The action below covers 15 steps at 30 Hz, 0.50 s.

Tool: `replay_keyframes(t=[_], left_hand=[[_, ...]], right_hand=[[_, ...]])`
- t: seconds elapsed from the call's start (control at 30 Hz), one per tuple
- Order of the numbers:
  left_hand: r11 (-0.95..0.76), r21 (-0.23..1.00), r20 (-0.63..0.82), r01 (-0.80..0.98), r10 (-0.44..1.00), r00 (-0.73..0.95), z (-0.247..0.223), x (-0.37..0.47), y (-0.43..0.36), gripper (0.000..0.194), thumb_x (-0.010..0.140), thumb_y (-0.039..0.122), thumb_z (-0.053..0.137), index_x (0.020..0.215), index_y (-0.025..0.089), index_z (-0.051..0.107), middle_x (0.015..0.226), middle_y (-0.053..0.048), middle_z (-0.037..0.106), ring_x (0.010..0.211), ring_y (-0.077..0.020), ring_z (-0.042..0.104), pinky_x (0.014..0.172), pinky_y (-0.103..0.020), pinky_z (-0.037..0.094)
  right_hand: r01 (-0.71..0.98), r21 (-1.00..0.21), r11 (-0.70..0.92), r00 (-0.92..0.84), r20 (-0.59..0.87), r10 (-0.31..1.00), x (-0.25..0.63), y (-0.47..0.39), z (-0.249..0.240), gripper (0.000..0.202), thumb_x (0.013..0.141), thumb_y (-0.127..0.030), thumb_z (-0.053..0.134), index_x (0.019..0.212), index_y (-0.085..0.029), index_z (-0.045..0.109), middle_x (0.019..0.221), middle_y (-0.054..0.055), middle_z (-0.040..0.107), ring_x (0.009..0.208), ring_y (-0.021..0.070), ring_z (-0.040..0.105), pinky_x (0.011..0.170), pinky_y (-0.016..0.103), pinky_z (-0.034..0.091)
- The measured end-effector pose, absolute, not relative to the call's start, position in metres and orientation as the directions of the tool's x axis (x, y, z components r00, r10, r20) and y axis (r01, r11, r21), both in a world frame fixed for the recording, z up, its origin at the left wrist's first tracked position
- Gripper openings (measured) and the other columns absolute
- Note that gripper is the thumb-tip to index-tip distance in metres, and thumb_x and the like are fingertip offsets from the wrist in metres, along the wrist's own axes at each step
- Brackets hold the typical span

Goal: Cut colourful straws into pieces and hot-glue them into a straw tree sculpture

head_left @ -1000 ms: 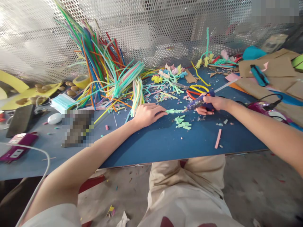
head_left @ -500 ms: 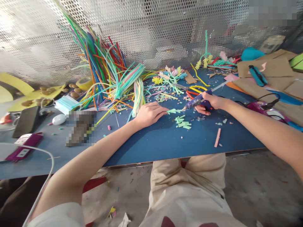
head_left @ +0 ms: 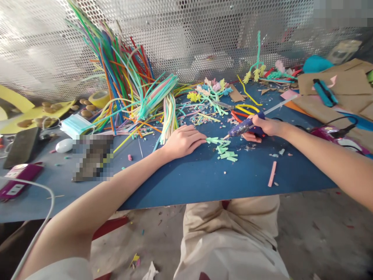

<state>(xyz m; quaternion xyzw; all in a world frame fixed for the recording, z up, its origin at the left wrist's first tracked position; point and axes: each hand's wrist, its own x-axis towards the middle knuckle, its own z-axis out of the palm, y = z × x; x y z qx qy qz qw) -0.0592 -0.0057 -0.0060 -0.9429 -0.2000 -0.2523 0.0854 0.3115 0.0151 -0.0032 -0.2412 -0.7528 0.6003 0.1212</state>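
My left hand (head_left: 184, 142) rests low over the blue table, its fingertips closed on the end of a small mint-green pipe cleaner piece (head_left: 212, 140) with short side branches. In my right hand (head_left: 264, 126) is a dark blue glue gun (head_left: 244, 126), a clear glue stick (head_left: 281, 105) poking out of its back. The nozzle points left and down, close to the right end of the green piece; whether they touch I cannot tell. Just below lies a small pile of cut mint-green pipe cleaner bits (head_left: 227, 153).
A big bundle of coloured pipe cleaners (head_left: 125, 85) leans on the perforated metal panel (head_left: 198, 39). Pliers with yellow and red handles (head_left: 243, 109) lie behind the glue gun. A teal cutter (head_left: 325, 92) sits on cardboard (head_left: 344, 83) at right. A purple power strip (head_left: 21, 179) is at left.
The view has shifted slightly. The glue gun's nozzle has come a little lower and nearer the cut green bits, its glue stick tilting up more. My left hand keeps its hold.
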Motion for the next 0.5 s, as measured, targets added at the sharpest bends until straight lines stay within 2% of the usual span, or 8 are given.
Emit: replay_keyframes(t=[0.1, 0.2, 0.5], left_hand=[[-0.905, -0.113, 0.513, 0.410, 0.300, 0.804, -0.0066, -0.0592, -0.0056, 0.025, 0.109, 0.035, 0.055, 0.109, 0.020, 0.075, 0.097, -0.004, 0.080, 0.084, -0.0175, 0.069, 0.080, -0.032, 0.051], [-0.901, -0.158, 0.514, 0.404, 0.274, 0.813, -0.0067, -0.0594, -0.0058, 0.024, 0.108, 0.035, 0.056, 0.110, 0.020, 0.075, 0.094, -0.003, 0.080, 0.083, -0.0172, 0.068, 0.078, -0.032, 0.050], [-0.901, -0.196, 0.517, 0.387, 0.240, 0.821, -0.0038, -0.0593, -0.0077, 0.021, 0.108, 0.035, 0.057, 0.110, 0.021, 0.073, 0.092, -0.001, 0.079, 0.081, -0.0162, 0.067, 0.075, -0.031, 0.048]], right_hand=[[0.127, -0.971, 0.203, -0.897, -0.025, 0.440, 0.3121, 0.0209, -0.0137, 0.078, 0.099, -0.084, 0.016, 0.072, -0.019, 0.050, 0.062, 0.000, 0.048, 0.045, 0.0089, 0.040, 0.043, 0.026, 0.032], [0.076, -0.973, 0.220, -0.893, 0.031, 0.449, 0.3082, 0.0199, -0.0162, 0.078, 0.099, -0.082, 0.009, 0.072, -0.020, 0.047, 0.061, -0.001, 0.046, 0.045, 0.0095, 0.043, 0.044, 0.027, 0.031], [0.103, -0.975, 0.196, -0.893, -0.003, 0.451, 0.3097, 0.0192, -0.0122, 0.077, 0.099, -0.084, 0.025, 0.074, -0.017, 0.054, 0.062, -0.001, 0.050, 0.045, 0.0080, 0.046, 0.041, 0.025, 0.033]])
